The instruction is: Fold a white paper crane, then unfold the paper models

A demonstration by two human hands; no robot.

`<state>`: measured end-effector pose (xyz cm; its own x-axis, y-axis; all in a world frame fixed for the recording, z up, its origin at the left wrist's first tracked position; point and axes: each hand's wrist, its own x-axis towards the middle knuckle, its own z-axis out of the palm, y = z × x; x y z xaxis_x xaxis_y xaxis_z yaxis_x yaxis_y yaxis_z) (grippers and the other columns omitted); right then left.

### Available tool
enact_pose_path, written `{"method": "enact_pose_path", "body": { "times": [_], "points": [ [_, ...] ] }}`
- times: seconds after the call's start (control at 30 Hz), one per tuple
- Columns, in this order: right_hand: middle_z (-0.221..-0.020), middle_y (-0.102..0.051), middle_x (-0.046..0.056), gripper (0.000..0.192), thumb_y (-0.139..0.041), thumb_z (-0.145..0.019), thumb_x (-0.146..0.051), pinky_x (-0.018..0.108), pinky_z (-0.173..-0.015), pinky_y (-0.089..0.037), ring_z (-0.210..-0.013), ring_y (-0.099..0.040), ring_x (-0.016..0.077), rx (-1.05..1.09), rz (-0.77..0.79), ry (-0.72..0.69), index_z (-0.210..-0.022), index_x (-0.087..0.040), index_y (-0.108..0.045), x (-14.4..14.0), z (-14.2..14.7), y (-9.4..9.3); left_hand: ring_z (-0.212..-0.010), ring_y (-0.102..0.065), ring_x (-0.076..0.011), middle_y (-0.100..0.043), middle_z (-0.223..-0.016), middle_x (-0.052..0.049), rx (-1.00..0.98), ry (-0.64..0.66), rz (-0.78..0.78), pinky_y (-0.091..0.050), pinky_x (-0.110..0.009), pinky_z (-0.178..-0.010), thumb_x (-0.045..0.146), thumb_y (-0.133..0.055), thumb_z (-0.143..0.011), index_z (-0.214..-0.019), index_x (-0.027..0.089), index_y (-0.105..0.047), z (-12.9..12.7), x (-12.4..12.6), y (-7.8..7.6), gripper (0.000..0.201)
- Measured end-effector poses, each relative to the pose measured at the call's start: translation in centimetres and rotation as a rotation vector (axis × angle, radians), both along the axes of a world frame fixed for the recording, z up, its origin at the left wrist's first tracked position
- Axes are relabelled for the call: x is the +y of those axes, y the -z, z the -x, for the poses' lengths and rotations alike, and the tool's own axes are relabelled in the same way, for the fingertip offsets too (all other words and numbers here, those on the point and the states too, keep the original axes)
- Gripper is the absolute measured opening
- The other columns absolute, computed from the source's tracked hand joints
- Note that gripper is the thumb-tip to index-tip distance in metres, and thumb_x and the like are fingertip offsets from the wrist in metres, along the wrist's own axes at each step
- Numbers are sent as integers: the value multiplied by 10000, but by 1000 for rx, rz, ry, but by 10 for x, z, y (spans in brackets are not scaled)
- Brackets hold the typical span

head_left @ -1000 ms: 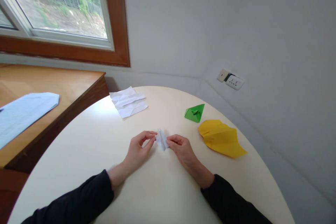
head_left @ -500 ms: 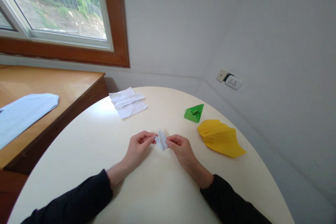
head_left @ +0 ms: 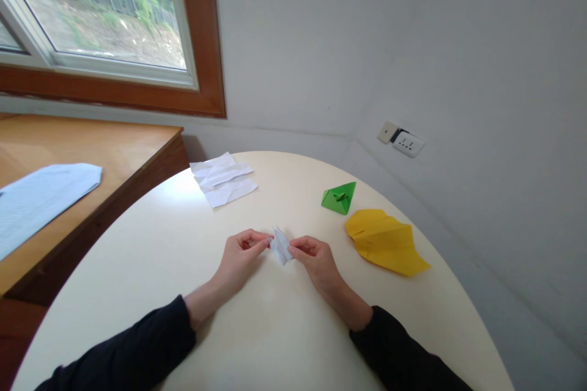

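White folded paper [head_left: 280, 245] is pinched between left hand [head_left: 239, 258] and right hand [head_left: 316, 259] above the worktop [head_left: 151, 244] middle.

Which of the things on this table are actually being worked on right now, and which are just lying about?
In hand:
small white folded paper, pinched between left hand and right hand

Lying about:
creased white sheet, far side of the round table
green folded paper
yellow folded paper
pale blue paper on the wooden desk
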<state>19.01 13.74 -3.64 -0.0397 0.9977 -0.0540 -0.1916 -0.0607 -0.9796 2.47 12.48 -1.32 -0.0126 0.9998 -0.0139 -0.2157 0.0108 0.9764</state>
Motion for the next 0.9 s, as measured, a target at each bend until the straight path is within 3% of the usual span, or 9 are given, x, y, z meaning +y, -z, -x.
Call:
{"method": "enact_pose_path", "body": {
  "times": [0.2,0.57,0.7,0.9],
  "points": [
    [-619,-670,4,210,-785,-524,-318,280,-620,-487,-592,-600,142,-46,-47,-18,-627,-178,-666,-3,0,-2,-604,-604,-136,-691,-656,-23,-53,-34,29,-429,-238,-600,296,-748,-573,-637,156,-598,-2,0,-2,215],
    [-663,-651,22,240,-754,-583,-364,285,-639,-494,-644,-605,154,-125,-148,3,-659,-172,-631,-7,4,-1,-589,-581,-116,-662,-633,12,-57,-10,-3,-412,-230,-602,301,-733,-613,-739,166,-543,-2,1,4,265],
    [-688,-634,10,227,-732,-612,-329,271,-630,-486,-641,-598,140,-139,-156,-58,-699,-184,-580,-8,6,-1,-563,-542,-102,-629,-609,20,52,-52,-102,-393,-216,-571,278,-698,-653,-729,164,-552,-1,1,4,200],
    [-733,-593,-24,328,-674,-651,-217,243,-625,-474,-643,-577,116,-208,-260,-73,-928,-222,-498,-11,7,-2,-555,-523,-103,-634,-679,-8,202,-71,-267,-417,-224,-544,262,-642,-698,-744,164,-572,0,-1,7,128]
  ]
}}
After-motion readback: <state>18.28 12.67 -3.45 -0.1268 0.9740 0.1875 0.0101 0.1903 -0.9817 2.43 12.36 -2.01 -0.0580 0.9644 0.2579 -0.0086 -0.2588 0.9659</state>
